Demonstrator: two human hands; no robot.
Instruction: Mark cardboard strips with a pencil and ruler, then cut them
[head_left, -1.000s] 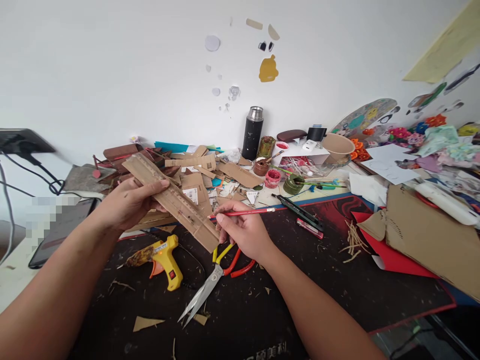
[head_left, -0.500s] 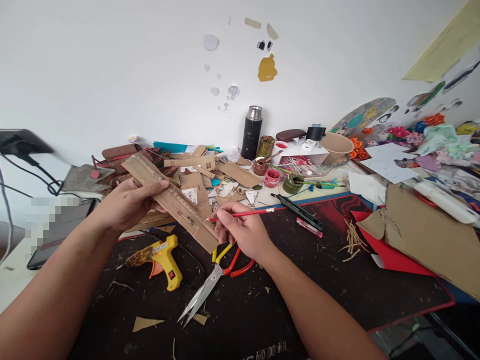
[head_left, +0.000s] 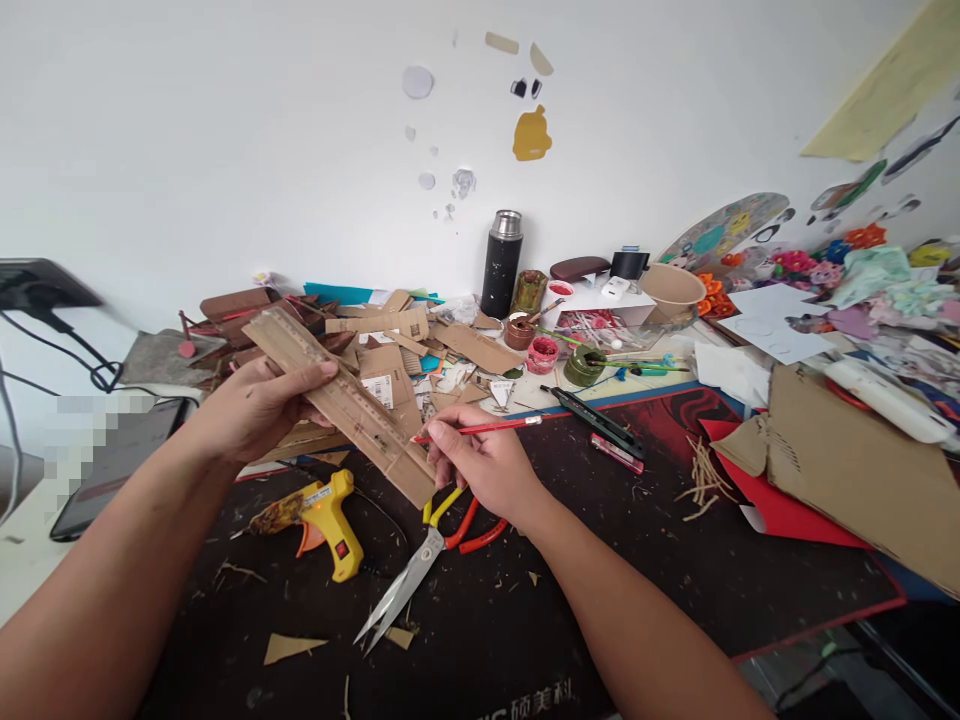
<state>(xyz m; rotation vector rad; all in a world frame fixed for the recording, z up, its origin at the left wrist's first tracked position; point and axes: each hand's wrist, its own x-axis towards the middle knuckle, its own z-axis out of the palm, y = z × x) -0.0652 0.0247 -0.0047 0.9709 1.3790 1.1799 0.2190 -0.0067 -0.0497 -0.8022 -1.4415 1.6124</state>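
My left hand point(head_left: 262, 405) grips a long cardboard strip point(head_left: 409, 478) together with a clear ruler point(head_left: 358, 402) lying along it, thumb on top. The strip slants from upper left to lower right above the mat. In my right hand point(head_left: 480, 455) is a red pencil point(head_left: 491, 427), its tip at the ruler's edge near the strip's lower end. Below that hand, scissors point(head_left: 424, 565) with yellow and red handles lie on the dark mat, blades slightly apart. A yellow glue gun point(head_left: 337, 520) rests to their left.
Cardboard scraps point(head_left: 480, 350) are heaped behind the hands. Paint jars point(head_left: 541, 354) and a black flask point(head_left: 502, 265) stand near the wall. A black cutter point(head_left: 596, 420), twine pieces point(head_left: 705, 478) and a large cardboard sheet point(head_left: 847, 450) lie to the right. A phone point(head_left: 120, 470) is at the left.
The view has shifted very slightly. Both hands, the strip, the ruler and the pencil keep almost the same positions.
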